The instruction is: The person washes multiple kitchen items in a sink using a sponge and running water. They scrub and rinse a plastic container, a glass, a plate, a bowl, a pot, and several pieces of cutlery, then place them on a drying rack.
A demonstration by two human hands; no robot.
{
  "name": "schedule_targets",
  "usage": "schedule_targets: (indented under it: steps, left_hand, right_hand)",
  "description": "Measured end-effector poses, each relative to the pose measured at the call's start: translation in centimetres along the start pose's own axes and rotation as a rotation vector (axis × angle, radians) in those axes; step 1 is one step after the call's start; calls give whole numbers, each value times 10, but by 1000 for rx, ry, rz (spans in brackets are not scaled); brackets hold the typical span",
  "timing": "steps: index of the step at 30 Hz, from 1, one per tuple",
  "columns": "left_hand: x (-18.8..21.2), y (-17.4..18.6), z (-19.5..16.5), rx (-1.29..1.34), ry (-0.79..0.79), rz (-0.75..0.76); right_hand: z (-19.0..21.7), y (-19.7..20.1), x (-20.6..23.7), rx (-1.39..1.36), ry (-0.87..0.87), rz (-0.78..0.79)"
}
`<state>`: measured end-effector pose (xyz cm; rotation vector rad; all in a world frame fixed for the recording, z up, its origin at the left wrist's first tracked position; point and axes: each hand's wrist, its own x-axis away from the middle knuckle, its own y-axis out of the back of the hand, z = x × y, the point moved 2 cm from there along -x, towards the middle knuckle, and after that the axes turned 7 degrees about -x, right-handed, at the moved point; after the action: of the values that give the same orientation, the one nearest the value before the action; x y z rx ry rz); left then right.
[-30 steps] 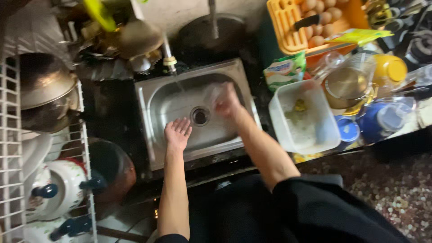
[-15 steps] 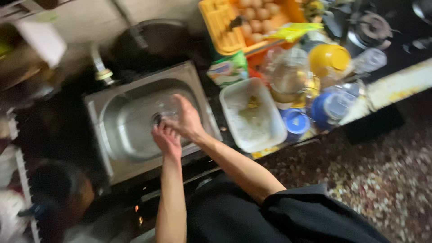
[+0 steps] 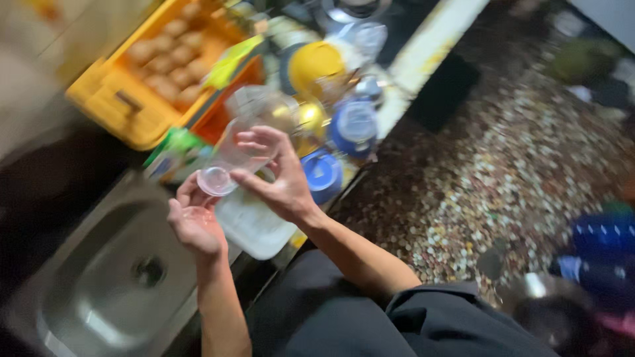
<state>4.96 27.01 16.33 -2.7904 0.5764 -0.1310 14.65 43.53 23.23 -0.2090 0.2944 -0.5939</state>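
At the lower left of the frame lies the steel sink (image 3: 112,284), its round drain dark in the middle. Above it, in the upper left, a yellow crate (image 3: 126,99) holds rows of pale brown round things, too blurred to name, with a yellow-green strip of plastic (image 3: 231,61) draped over its right edge. Just below the crate, at the sink's upper corner, sits a small green and white package (image 3: 177,153); its print is blurred.

The left hand (image 3: 195,221) is at centre left, palm up and half cupped, fingertips touching a small clear round lid (image 3: 215,180). Just to the right, the right hand (image 3: 274,175) has its fingers curled loosely around a clear plastic container (image 3: 248,132), which tilts up toward the crate. Both hands are over the near corner of a white rectangular tub (image 3: 254,228) standing just beside the sink.

Further right, at upper centre, is a crowd of dishes: a yellow bowl (image 3: 316,65), a small brass-coloured bowl (image 3: 311,118), 2 blue round lids (image 3: 357,125) and some clear glassware, all close together. The right half of the frame is a speckled stone floor (image 3: 503,172).
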Motion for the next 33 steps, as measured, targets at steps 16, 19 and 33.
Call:
schedule_targets:
  steps: [16,19,33]
  left_hand:
    - [71,-202,102,-287,392,833]
    - [76,-205,110,-304,463,837]
    - [72,-184,111,-156,551,658]
  right_hand:
    - [-52,302,27,-826,-460,-452]
    - [-76,321,31,-985,-488,-432]
    - [-171,343,5,-1198,-914,-755]
